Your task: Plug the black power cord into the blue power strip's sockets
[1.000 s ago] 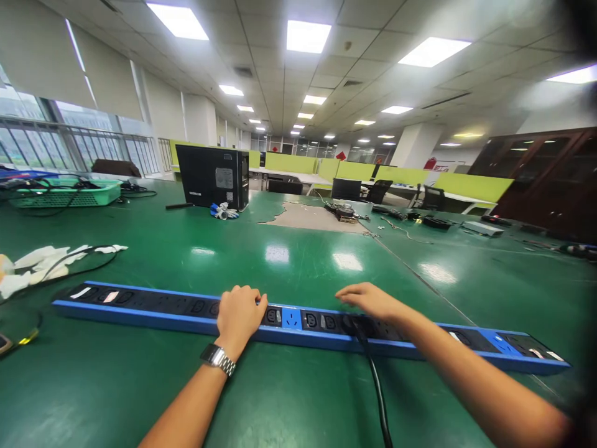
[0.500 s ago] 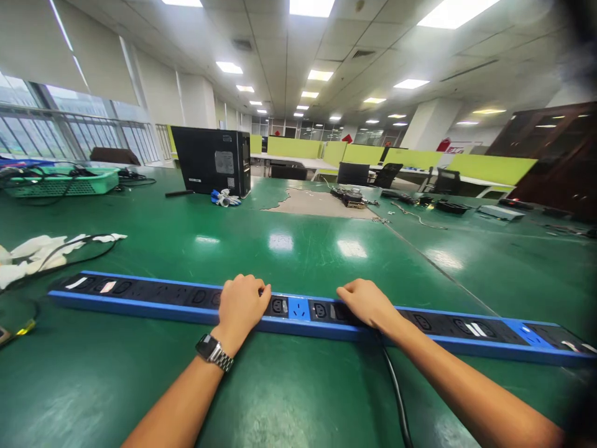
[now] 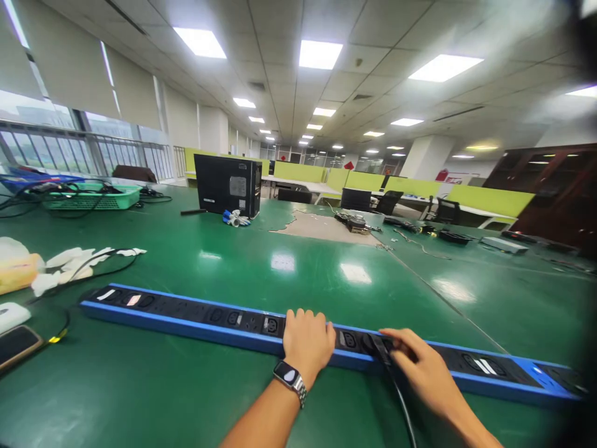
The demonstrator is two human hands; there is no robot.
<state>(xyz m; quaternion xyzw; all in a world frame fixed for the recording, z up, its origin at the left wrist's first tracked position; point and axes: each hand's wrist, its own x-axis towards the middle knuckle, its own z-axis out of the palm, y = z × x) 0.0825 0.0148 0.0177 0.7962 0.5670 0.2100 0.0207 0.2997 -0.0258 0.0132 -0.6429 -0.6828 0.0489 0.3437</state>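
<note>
Head view: nearest me, a black cord [image 3: 402, 398] runs down from just beside my right hand [image 3: 426, 368], and a watch with a metal band [image 3: 290, 378] circles the wrist below my left hand [image 3: 308, 339]. My right hand is partly open, thumb and forefinger bent with a gap between them, right up against the black plug [image 3: 382, 350] at the end of that cord; I cannot tell whether the fingertips have hold of it. My left hand lies back upward across the power strip [image 3: 349, 341], fingers together and bent down over its far side; my own knuckles hide whether they grip it or only press. The strip, blue with black sockets, stretches under my left hand and well out to both sides of my hands, the plug sitting on it between them.

Well to the left of my left hand are a dark phone-like thing [image 3: 17, 347] and some crumpled white pieces [image 3: 77, 260]. Beyond my hands the green tabletop [image 3: 261, 267] spreads out, with a bare patch [image 3: 312, 227] ahead of them. Farther off, ahead and left of my left hand, a blue-and-white bundle [image 3: 236, 218] lies before a black computer case [image 3: 226, 185], and a green basket [image 3: 100, 200] of cables stands farther left. Yellow-green partitions [image 3: 298, 171] rise beyond.
</note>
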